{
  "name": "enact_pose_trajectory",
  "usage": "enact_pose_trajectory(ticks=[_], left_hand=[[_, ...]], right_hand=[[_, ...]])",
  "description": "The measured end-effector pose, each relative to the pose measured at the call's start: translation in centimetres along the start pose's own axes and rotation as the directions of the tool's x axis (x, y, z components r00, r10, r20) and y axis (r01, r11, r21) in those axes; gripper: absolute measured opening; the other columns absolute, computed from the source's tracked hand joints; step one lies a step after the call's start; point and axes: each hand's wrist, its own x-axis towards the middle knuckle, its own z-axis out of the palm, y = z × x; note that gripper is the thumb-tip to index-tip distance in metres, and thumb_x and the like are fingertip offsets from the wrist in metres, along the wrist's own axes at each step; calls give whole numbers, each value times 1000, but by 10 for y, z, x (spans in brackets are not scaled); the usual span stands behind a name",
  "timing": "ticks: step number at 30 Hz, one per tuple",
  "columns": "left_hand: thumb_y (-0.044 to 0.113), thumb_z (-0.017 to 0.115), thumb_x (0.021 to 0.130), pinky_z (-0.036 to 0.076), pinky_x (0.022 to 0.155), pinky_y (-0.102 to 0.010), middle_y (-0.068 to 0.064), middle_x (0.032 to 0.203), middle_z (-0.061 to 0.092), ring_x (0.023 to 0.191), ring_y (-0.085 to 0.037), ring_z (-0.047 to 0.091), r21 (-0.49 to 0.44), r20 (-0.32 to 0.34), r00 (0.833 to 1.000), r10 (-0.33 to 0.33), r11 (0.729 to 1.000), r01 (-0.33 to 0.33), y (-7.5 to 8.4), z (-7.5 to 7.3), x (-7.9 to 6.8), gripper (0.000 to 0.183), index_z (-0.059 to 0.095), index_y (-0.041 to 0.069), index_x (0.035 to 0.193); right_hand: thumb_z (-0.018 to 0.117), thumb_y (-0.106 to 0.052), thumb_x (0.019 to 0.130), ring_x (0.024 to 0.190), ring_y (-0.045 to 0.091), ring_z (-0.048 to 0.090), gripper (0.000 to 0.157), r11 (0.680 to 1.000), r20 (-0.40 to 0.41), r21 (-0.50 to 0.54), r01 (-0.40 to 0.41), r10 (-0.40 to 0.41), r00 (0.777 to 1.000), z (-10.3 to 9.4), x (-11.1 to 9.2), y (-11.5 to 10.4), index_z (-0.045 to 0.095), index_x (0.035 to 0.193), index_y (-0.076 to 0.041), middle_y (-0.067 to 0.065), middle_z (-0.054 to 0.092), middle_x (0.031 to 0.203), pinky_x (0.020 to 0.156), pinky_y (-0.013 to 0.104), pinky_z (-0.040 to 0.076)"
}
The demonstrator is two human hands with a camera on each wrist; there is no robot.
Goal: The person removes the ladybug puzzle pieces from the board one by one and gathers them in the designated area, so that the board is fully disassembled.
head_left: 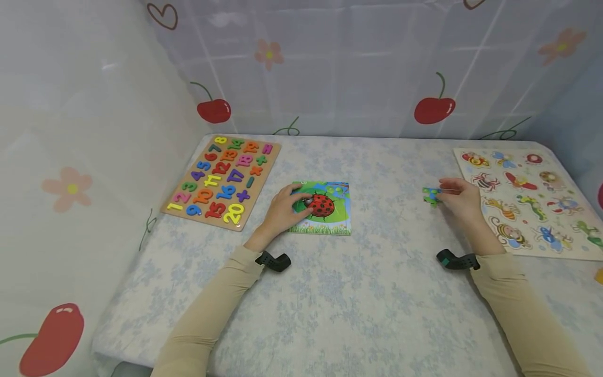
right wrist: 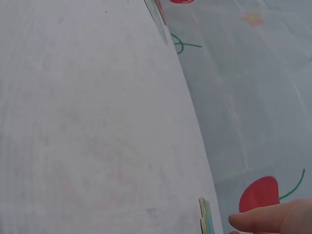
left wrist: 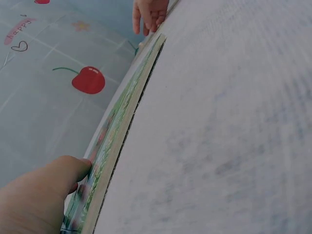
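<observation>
A square ladybug jigsaw puzzle (head_left: 323,207) lies on the table in front of me, with a green and blue picture and grass along its near edge. My left hand (head_left: 286,208) rests on its left side, fingers spread over the ladybug's head. In the left wrist view the thumb (left wrist: 73,168) touches the puzzle's top. Farther right, a small green and blue jigsaw piece (head_left: 431,196) is by the fingertips of my right hand (head_left: 464,203). From the right wrist, the right thumb (right wrist: 258,218) shows a small gap above the piece (right wrist: 207,218).
A wooden number board (head_left: 245,217) with colourful digits and signs lies at the back left. At the right, a pale insect puzzle board (head_left: 523,248) extends past my right hand. A patterned cloth (head_left: 367,298) covers the table, and printed curtains (head_left: 348,68) stand behind it.
</observation>
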Motion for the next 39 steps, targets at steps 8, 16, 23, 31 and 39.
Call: enact_pose_trajectory(ticks=[8,16,23,31,39], left_hand=[[35,69,87,30,111,-56,-12,144,45,135,-32,40,-3,-8,1000,-15,1000,15,-1,1,1,42,63,15,124],[37,68,87,31,112,-54,-11,145,45,135,-31,40,24,10,1000,-28,999,28,-1,-1,2,52,57,10,131],[39,65,89,29,113,-54,-11,147,43,138,-29,37,39,35,999,-31,999,29,-1,-3,1,53,55,10,132],[39,65,89,30,113,-53,-10,148,42,139,-29,37,48,36,999,-32,998,30,-2,-1,3,56,53,10,134],[40,65,88,29,113,-53,-9,148,42,139,-28,36,54,42,998,-46,998,43,-1,-2,3,60,51,8,137]], right_hand=[[59,-16,94,81,-14,46,42,999,119,-5,37,-36,992,21,-4,-34,52,129,4,-12,56,100,68,8,45],[58,-11,93,88,0,56,38,991,296,76,111,-128,947,83,-7,-75,54,128,4,25,57,121,72,19,49],[60,0,89,103,38,60,31,968,347,130,217,-249,904,135,-14,-104,59,119,7,28,61,114,83,35,52],[63,3,86,103,38,60,37,956,332,123,265,-291,897,171,-13,-109,58,122,8,27,62,116,90,46,51],[68,-2,84,102,36,59,38,943,299,103,317,-333,894,178,-14,-98,60,121,7,25,63,112,88,45,50]])
